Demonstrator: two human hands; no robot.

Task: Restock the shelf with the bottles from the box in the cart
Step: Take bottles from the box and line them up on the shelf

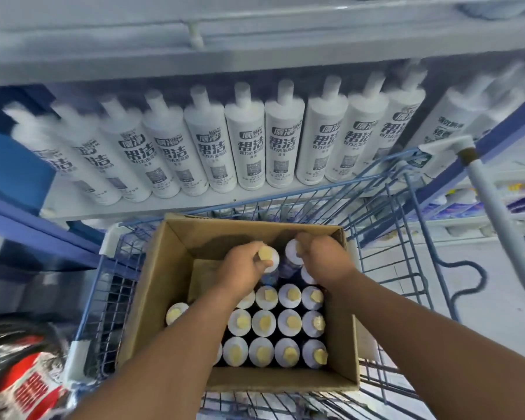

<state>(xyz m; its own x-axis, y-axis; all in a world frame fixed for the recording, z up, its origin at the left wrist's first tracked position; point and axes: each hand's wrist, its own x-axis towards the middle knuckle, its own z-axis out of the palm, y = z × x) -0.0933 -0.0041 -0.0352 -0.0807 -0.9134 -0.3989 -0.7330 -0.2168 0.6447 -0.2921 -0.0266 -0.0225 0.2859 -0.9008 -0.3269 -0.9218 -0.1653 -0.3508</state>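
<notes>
An open cardboard box (161, 280) sits in a blue wire cart (385, 256). Several upright bottles with white shoulders and yellow caps (288, 322) fill its near half. My left hand (243, 268) is closed around the neck of one bottle (270, 257) near the box's far end. My right hand (325, 259) grips a second bottle (292, 248) just beside it. Both bottles stand a little higher than the rest. Above the cart, a shelf (152, 207) holds a row of white bottles (249, 144) with dark printed labels.
The cart's white handle bar (497, 213) runs down the right side. A red and white package (28, 386) lies at the lower left. A blue container (9, 168) stands on the shelf at the left. More shelves with goods show at the right.
</notes>
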